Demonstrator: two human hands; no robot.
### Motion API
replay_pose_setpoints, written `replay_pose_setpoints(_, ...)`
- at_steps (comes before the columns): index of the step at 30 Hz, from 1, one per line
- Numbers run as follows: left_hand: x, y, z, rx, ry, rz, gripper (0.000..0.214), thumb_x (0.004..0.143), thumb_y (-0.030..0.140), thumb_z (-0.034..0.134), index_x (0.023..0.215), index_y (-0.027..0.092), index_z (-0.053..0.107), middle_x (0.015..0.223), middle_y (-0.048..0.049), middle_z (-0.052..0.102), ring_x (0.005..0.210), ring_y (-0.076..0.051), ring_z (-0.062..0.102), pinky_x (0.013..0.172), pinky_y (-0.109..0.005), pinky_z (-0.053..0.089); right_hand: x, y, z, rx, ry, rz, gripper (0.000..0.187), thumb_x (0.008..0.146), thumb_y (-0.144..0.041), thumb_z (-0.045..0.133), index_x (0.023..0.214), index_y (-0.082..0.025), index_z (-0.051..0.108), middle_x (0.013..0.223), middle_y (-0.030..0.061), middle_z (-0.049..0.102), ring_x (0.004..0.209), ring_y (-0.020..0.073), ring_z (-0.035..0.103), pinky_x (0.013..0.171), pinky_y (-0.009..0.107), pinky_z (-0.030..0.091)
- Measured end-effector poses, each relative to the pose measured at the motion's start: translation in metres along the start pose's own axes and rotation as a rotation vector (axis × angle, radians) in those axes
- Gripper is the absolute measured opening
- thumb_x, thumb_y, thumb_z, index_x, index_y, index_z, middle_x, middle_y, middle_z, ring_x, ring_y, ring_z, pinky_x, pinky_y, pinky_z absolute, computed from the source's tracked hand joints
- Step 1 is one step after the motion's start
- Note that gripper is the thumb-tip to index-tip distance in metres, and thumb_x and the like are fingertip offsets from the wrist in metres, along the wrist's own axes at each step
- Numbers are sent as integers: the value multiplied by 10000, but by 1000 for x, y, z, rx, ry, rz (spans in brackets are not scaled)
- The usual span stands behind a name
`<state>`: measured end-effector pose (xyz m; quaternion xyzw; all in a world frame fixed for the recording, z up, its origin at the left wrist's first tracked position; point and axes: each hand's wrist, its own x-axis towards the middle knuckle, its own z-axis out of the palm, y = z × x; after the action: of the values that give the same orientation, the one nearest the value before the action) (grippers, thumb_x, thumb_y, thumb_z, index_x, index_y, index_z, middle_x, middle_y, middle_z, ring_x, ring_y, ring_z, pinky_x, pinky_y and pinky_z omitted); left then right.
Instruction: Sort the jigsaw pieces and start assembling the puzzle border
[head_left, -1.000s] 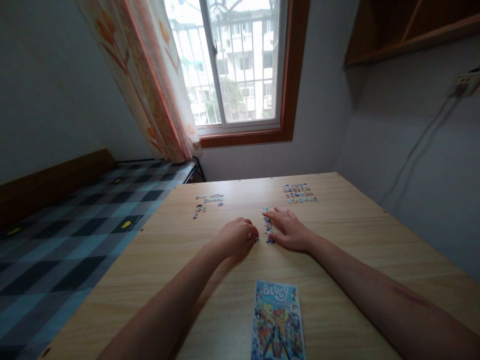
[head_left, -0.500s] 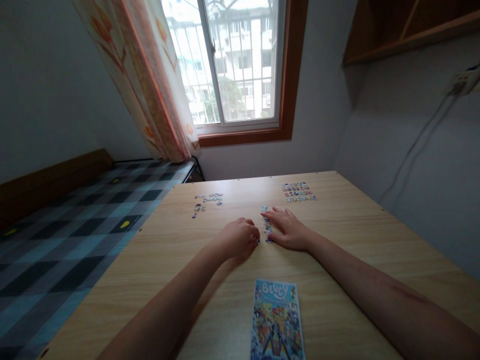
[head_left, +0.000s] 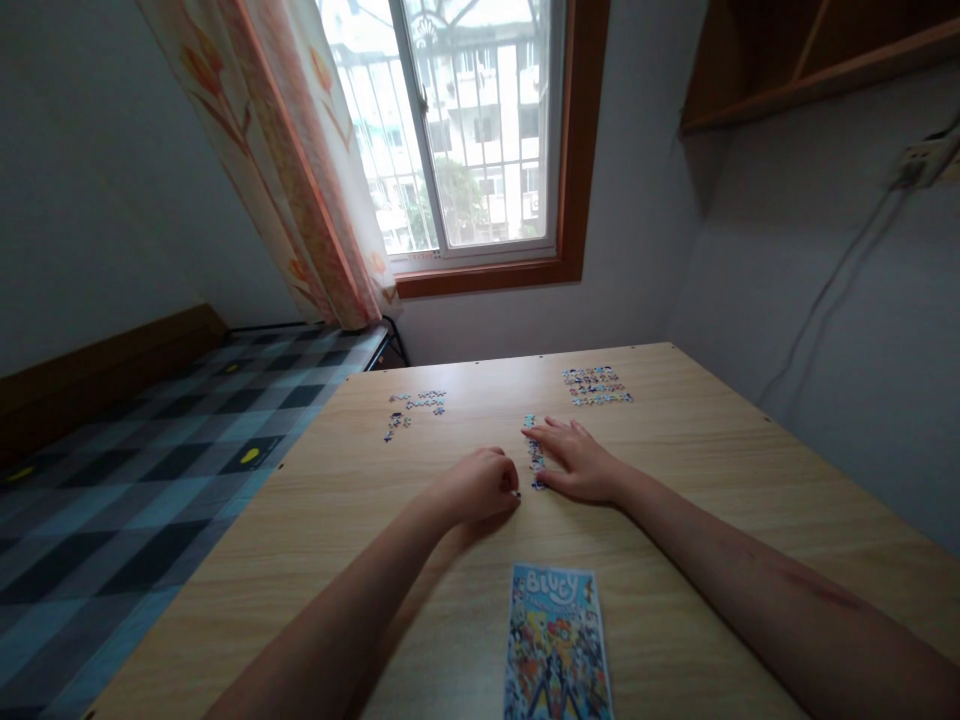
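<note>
A narrow upright strip of joined jigsaw puzzle pieces (head_left: pixel 535 455) lies on the wooden table (head_left: pixel 450 600). My right hand (head_left: pixel 576 460) rests over the strip's right side, fingers spread, fingertips and thumb touching it. Just left of the strip's lower end, my left hand (head_left: pixel 487 487) is closed in a pinch on a small puzzle piece (head_left: pixel 517 493), mostly hidden by the fingers. Nearer to me lies a picture card (head_left: pixel 559 640) printed "Bluey" and crowded with cartoon figures.
Several rows of puzzle pieces (head_left: pixel 596 386) lie at the table's back right. Loose and joined pieces (head_left: pixel 425 403) are scattered at the back left. A bed with a checked cover (head_left: pixel 187 470) stands left of the table, and a window (head_left: pixel 487 150) is behind it.
My left hand has dropped slightly towards me, its fingers curled tighter around the piece. My right hand stays on the strip. The view has shifted a little.
</note>
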<state>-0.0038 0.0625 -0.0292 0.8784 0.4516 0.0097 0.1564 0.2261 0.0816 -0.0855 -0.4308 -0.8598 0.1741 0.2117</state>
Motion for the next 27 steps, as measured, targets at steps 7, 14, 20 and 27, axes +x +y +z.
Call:
replay_pose_setpoints(7,5,3,13,-70,128,-18,145,751,226,700,886,207,748,1001,-57,681,941,-217,638,892,-309,493,0,-1,0,11,-8,1,706,854,-367,626,1525,-282,424,1576,107,431,1507,354,261,1181,666,134)
replay_pose_setpoints(14,8,5,27,-139,272,12,114,785,220,711,893,210,748,1010,-61,675,1024,-230,601,956,-339,469,0,1,1,25,-5,-12,687,865,-386,627,1517,-281,437,1566,112,445,1501,371,269,1172,684,127)
replay_pose_setpoints(20,7,6,26,-119,277,10,91,797,236,715,870,211,762,974,-60,686,988,-232,595,939,-353,462,1,0,1,28,-3,-9,690,858,-381,638,1513,-285,443,1573,109,435,1498,369,278,1173,682,134)
replay_pose_setpoints(27,7,6,24,-151,278,-13,103,793,240,702,849,200,779,936,-66,696,933,-217,607,900,-337,469,0,3,2,20,1,-25,677,865,-396,638,1509,-293,454,1564,111,448,1492,366,293,1170,684,133)
